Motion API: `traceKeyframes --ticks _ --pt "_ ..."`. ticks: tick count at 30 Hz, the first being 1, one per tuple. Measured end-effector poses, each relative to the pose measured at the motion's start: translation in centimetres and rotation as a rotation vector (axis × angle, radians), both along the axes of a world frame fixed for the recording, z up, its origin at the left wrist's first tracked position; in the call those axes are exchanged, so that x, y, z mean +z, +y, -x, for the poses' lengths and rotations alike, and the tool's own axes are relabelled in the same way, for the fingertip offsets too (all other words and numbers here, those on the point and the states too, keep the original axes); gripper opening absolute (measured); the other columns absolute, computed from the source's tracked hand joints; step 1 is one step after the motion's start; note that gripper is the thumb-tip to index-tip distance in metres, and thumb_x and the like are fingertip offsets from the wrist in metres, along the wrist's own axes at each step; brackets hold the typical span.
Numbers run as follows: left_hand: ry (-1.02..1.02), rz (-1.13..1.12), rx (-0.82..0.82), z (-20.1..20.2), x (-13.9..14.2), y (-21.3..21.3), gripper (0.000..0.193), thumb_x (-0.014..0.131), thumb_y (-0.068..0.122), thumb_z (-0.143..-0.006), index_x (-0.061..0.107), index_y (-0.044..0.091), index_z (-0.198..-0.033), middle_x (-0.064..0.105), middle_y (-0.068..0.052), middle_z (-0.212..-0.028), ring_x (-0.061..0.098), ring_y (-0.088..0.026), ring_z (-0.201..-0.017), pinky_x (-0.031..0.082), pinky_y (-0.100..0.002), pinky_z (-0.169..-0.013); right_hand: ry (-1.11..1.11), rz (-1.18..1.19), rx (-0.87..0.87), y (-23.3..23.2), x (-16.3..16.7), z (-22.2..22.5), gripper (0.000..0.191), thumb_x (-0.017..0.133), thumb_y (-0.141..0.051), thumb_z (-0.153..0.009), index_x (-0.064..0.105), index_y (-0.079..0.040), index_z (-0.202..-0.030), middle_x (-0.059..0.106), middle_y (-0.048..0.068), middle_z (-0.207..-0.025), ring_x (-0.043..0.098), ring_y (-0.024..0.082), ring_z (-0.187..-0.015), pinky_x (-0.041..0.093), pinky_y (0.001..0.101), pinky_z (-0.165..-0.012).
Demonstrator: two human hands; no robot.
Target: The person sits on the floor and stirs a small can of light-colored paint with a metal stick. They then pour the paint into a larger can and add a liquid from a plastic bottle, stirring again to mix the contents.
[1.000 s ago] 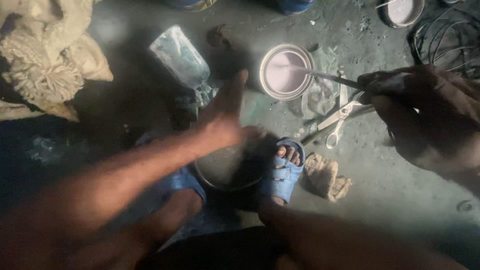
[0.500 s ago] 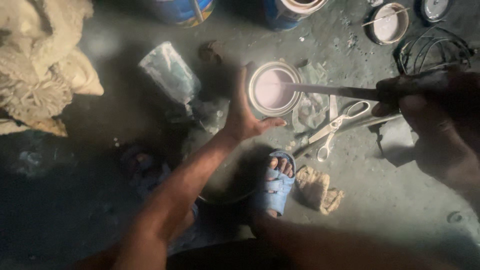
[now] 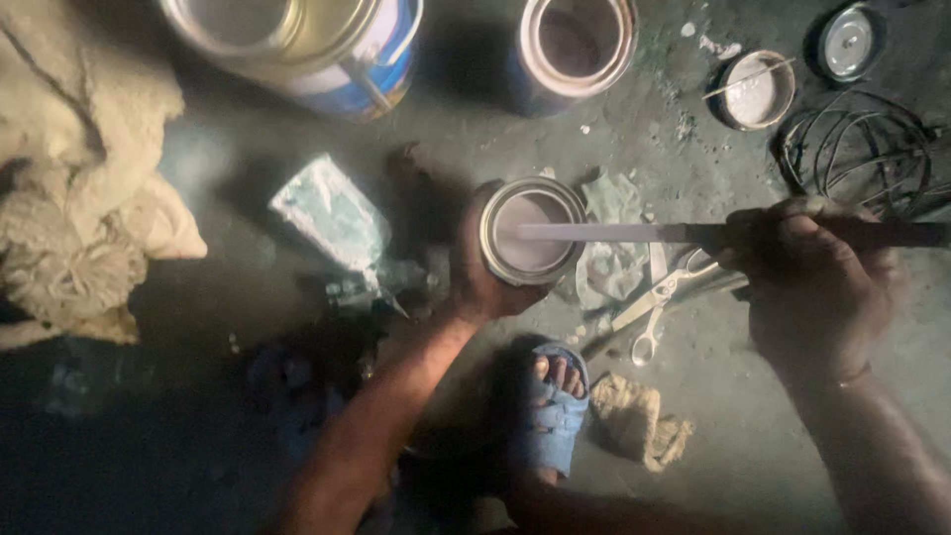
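**Stick over small tin, left hand steadying**

Left hand (image 3: 475,282): grip wrapped around the near-left side of the small open tin (image 3: 530,230) on the floor. Right hand (image 3: 807,277): grip closed on a long flat stick (image 3: 614,233). Stick's long axis runs level, its pale tip over the tin's mouth, leftward from the right grip. Scissors (image 3: 659,297) lie between the hands; larger cans (image 3: 580,45) beyond.

A dusty grey concrete floor (image 3: 713,416) carries everything. Just left of the right hand (image 3: 812,287) lie scissors (image 3: 659,297) on a stained rag (image 3: 609,238); the left hand (image 3: 475,267) grips a small paint tin (image 3: 532,230) standing there. Beyond the hands stand two larger cans (image 3: 297,40) (image 3: 575,45) — with a crumpled cloth (image 3: 639,421) near the sandalled foot (image 3: 555,406).
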State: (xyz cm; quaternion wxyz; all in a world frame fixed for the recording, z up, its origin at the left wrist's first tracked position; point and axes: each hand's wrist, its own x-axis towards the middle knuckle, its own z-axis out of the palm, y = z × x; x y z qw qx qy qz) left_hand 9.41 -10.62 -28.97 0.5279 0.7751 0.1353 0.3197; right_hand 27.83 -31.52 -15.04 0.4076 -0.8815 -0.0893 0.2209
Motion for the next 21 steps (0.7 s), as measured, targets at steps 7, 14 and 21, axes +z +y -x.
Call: traceKeyframes --ticks 7,14,21 --pt "-0.080 -0.023 0.006 -2.0 1.2 1.4 0.096 0.091 0.027 -0.081 0.031 0.001 -0.152 0.058 -0.018 -0.139 0.063 -0.030 -0.128 0.049 -0.042 -0.116 0.339 -0.692 -0.230 1.8 -0.3 -1.3 0.014 0.050 -0.006 -0.107 0.060 0.003 -0.102 0.072 0.018 -0.101 0.076 0.029 -0.097 0.066 0.0423 -0.092" --pt "-0.073 0.081 -0.030 -4.4 2.4 4.1 0.091 0.089 0.024 -0.085 0.032 0.004 -0.153 0.060 -0.017 -0.134 0.066 -0.026 -0.123 0.055 -0.038 -0.109 -0.114 -0.311 0.046 2.0 0.7 -3.9 0.008 0.059 -0.005 -0.108 0.057 0.003 -0.105 0.069 0.014 -0.097 0.073 0.028 -0.103 0.063 0.0427 -0.095" --pt "-0.067 0.255 0.004 -6.0 2.9 5.5 0.106 0.088 0.026 -0.087 0.012 0.002 -0.158 0.048 -0.020 -0.150 0.060 -0.028 -0.137 0.054 -0.043 -0.118 -0.082 -0.613 0.016 4.8 1.0 -9.1 0.016 0.060 -0.005 -0.101 0.059 -0.008 -0.116 0.068 0.004 -0.110 0.070 0.019 -0.112 0.062 0.0392 -0.107"
